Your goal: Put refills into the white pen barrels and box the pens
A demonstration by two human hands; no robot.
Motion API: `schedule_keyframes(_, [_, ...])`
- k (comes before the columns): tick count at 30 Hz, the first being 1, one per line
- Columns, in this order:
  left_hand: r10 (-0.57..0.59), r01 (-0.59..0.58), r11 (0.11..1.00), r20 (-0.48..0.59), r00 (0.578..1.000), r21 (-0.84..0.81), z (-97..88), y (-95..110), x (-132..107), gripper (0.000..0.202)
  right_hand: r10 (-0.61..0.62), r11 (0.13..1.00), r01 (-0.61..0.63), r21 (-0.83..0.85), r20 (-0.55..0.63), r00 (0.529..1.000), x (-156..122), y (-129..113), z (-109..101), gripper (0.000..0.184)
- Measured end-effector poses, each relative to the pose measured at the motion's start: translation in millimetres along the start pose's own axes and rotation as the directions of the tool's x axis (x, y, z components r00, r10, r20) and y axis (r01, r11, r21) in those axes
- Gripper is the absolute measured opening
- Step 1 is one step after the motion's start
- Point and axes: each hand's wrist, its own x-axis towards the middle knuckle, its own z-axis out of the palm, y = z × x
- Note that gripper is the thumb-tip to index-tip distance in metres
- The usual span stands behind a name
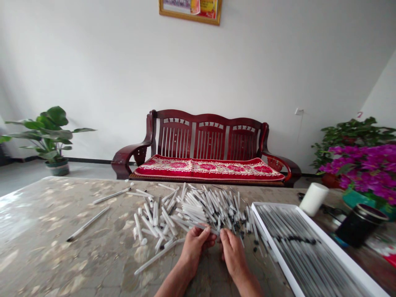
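My left hand [198,244] and my right hand [232,252] come together at the near edge of a heap of pen parts. Fingers on both are closed, pinching a pale pen piece [214,231] that spans the small gap between them; whether it is a barrel, a cap or both, I cannot tell. Just beyond lie many loose white and clear pen parts [192,210], some with black ends. A longer pen [154,259] lies slantwise left of my left hand. Right of my right hand is a white box [278,255] with rows of clear, black-ended pens [293,235].
Two pens [88,224] lie apart on the patterned tabletop [46,247] at left. Behind the box stand a white cylinder [314,199], a black cup [360,225] and purple flowers [365,169]. A wooden bench [207,140] stands past the table's far edge.
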Motion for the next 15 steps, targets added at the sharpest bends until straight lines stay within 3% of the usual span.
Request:
schedule_keyframes(3, [-0.013, 0.012, 1.000, -0.016, 1.000, -0.014, 0.4, 0.9, -0.5, 0.042, -0.026, 1.000, 0.026, -0.013, 0.014, 1.000, -0.4, -3.2, -0.8, 0.038])
schedule_keyframes(9, [-0.013, 0.013, 1.000, 0.011, 1.000, -0.002, 0.5, 0.7, -0.9, 0.043, 0.043, 0.999, -0.043, 0.013, 0.039, 0.998, -1.3, -0.3, 0.4, 0.048])
schedule_keyframes(15, [-0.007, 0.007, 1.000, -0.014, 1.000, 0.003, -0.9, -0.4, 0.6, 0.043, 0.013, 1.000, -0.015, 0.026, 0.045, 0.999, -1.5, -3.1, 0.8, 0.040])
